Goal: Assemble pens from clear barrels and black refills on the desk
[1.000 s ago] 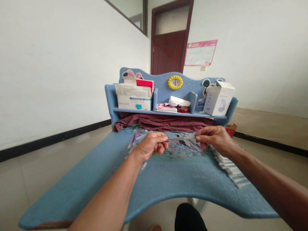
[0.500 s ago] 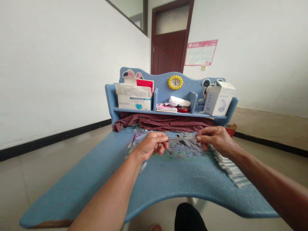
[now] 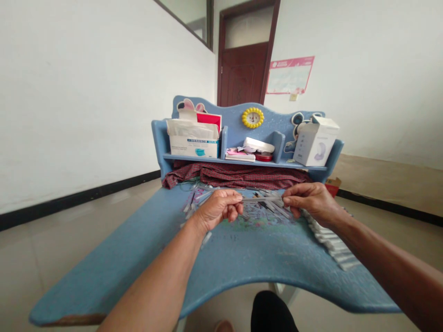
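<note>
Between my two hands a thin, pale, translucent strip (image 3: 262, 199) is held level above the desk. My left hand (image 3: 221, 205) is closed, pinching its left end between thumb and forefinger. At the other end, the thumb and fingers of my right hand (image 3: 304, 198) pinch the strip in the same way. Beneath and behind it, many loose grey and clear strips (image 3: 278, 210), with some dark ones among them, lie scattered on the blue desk (image 3: 263, 258). A row of white, rolled-looking pieces (image 3: 330, 244) lies beside my right forearm, which partly hides it.
A folded red checked cloth (image 3: 238, 176) lies along the desk's back under a blue shelf. On the shelf stand an opened mask box (image 3: 194, 145), a stack of papers (image 3: 240, 156), a red round tin (image 3: 263, 157) and a white carton (image 3: 315, 142). The desk's front edge curves inward.
Both hands keep their pinch on the strip in nearly the same place. Only a very slight shift of the view shows.
</note>
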Motion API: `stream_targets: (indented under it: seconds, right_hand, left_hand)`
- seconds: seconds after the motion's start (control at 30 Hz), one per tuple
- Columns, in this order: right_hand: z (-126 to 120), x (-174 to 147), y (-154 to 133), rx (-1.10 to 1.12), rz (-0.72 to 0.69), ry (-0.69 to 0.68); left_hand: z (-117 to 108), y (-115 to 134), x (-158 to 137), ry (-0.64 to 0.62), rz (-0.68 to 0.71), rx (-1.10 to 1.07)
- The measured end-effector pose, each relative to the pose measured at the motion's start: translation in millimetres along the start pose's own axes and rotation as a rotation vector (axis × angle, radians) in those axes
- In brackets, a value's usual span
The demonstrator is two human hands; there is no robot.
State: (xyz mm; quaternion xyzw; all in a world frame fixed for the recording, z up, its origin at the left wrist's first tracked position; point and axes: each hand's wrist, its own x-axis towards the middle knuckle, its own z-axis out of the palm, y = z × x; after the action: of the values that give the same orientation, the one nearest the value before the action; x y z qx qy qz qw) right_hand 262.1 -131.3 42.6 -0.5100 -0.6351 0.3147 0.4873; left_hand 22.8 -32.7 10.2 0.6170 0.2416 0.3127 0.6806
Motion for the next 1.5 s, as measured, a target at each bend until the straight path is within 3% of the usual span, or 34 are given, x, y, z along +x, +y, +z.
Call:
stream_targets:
  seconds: [1.1, 1.5]
  right_hand:
    - [0, -3, 7, 0.046, 0.016, 0.015]
    - [2, -5, 18, 0.426, 0.077, -0.008]
  left_hand:
    - [-1, -2, 1, -0.029, -0.003, 0.028]
    - [-1, -2, 0, -0.038, 0.012, 0.012]
